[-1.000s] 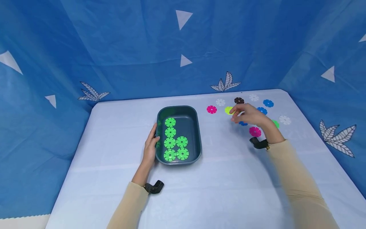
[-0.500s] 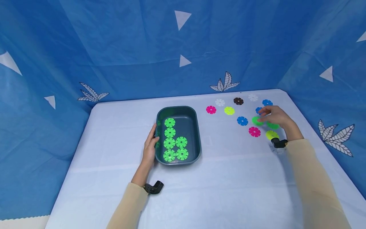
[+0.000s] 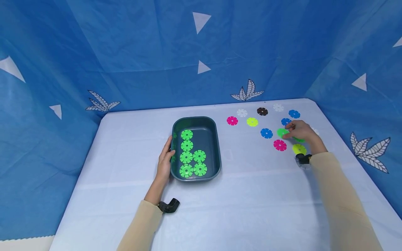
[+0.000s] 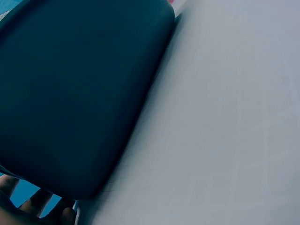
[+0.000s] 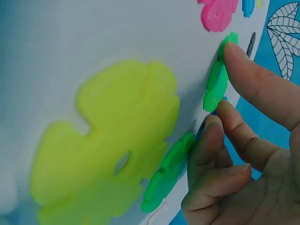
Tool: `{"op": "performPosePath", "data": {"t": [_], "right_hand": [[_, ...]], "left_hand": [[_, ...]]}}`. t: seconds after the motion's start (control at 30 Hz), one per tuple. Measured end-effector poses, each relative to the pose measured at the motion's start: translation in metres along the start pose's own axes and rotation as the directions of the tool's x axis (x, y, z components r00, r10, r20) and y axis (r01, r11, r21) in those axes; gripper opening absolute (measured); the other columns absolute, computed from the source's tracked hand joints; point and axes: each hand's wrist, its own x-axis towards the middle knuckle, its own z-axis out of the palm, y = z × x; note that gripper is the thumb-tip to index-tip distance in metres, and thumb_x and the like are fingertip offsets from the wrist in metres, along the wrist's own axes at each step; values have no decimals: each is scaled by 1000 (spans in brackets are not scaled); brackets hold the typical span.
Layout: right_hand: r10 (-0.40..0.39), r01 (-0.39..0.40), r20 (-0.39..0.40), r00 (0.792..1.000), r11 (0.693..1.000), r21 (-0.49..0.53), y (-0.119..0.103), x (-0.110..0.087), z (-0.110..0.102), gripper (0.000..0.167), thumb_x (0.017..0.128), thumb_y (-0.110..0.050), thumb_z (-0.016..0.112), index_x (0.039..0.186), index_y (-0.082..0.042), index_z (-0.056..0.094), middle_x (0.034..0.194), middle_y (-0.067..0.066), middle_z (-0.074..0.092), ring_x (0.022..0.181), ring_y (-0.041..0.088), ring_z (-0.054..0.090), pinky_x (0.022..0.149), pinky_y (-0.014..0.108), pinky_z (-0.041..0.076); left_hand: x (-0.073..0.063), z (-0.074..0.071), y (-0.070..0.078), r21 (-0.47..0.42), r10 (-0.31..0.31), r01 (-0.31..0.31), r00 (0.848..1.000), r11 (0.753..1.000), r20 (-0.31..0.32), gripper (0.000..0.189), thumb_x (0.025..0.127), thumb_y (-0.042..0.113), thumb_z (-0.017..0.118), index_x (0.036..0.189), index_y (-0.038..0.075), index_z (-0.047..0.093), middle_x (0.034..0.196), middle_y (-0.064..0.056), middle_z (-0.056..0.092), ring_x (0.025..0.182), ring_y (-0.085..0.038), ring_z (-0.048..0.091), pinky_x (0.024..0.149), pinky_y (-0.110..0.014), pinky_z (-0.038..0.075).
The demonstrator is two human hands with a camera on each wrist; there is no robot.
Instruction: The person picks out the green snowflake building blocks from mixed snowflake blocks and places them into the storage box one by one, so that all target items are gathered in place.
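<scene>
The left hand [image 3: 164, 164] holds a dark green plastic tray [image 3: 218, 153] by its left side, thumb over the rim and fingers along the outer wall. Several notched green plastic discs [image 3: 186, 135] lie flat inside, in a column on the left with a shorter one beside it. At the right, the right hand [image 3: 303, 131] has its thumb and index finger at opposite edges of a green notched disc [image 5: 217, 77], pinching it close over the table. Its other fingers are curled. Another green disc [image 5: 168, 173] lies just beneath them.
Around the right hand are notched discs: yellow [image 3: 299, 149], pink [image 3: 280, 145], blue [image 3: 266, 133], brown [image 3: 262, 111] and white [image 3: 278, 107]. Yellow-green [image 3: 252, 121] and pink [image 3: 232, 120] ones lie nearer the tray. A blue curtain [image 3: 201, 52] stands behind the white table [image 3: 245, 209].
The right hand has moved right from near the yellow-green disc, then lowered onto a green disc, thumb and index coming to its edges. The left hand and tray stay put.
</scene>
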Motion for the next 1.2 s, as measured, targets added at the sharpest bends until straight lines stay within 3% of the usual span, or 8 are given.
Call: {"op": "performPosePath", "data": {"t": [0.17, 0.33, 0.57, 0.9, 1.2], "right_hand": [[15, -16, -14, 1000, 1000, -6, -3, 1, 1, 61, 81, -21, 78, 125, 9, 47, 119, 28, 43, 110, 43, 39, 85, 48, 47], [-19, 19, -10, 1000, 1000, -3, -8, -1, -1, 55, 83, -17, 75, 121, 7, 44, 114, 27, 42, 105, 41, 40, 81, 47, 46], [-40, 41, -13, 999, 999, 30, -12, -5, -5, 36, 88, -8, 66, 116, 4, 47, 104, 22, 43, 97, 36, 42, 73, 36, 44], [-64, 62, 16, 998, 993, 100, -15, -8, -13, 36, 92, -6, 60, 122, 8, 48, 102, 22, 47, 87, 30, 57, 68, 25, 52], [-158, 147, 37, 987, 965, 219, -51, -14, -7, 35, 93, -6, 61, 123, 8, 49, 94, 13, 50, 75, 19, 68, 63, 28, 53]], "left_hand": [[1, -1, 1, -10, -21, 21, 1000, 1000, 3, 57, 102, 8, 32, 157, 19, 22, 165, 2, 12, 153, -18, 4, 125, -42, 4], [1, 0, 1, -2, -9, 9, 1000, 1000, -3, 56, 103, 12, 32, 157, 23, 23, 165, 6, 13, 153, -15, 5, 125, -41, 5], [-1, 0, 0, 5, 21, -21, 1000, 1000, -15, 56, 103, 16, 33, 156, 28, 24, 164, 9, 15, 153, -13, 7, 125, -40, 5], [-1, 0, 2, 2, 23, -23, 1000, 1000, -15, 56, 102, 16, 33, 156, 27, 24, 164, 8, 15, 153, -13, 7, 125, -41, 6], [-1, -1, 2, -2, 21, -21, 1000, 1000, -14, 56, 102, 16, 34, 157, 26, 24, 164, 7, 15, 153, -14, 7, 125, -41, 6]]}}
